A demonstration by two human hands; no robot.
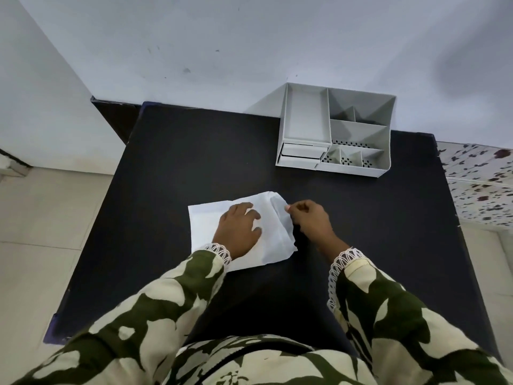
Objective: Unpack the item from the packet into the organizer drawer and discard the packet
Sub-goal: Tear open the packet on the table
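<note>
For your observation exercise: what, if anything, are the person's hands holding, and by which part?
The white packet. The right hand pinches its right end edge; the left hand presses flat on its middle, pinning it to the black table.

A flat white paper packet [274, 234] lies near the middle of the black worktop [172, 168], its right end creased and slightly lifted. A grey plastic organizer [333, 132] stands well apart at the far edge against the wall, with open compartments, some with perforated floors, and two small drawers [301, 155] at its front left.
</note>
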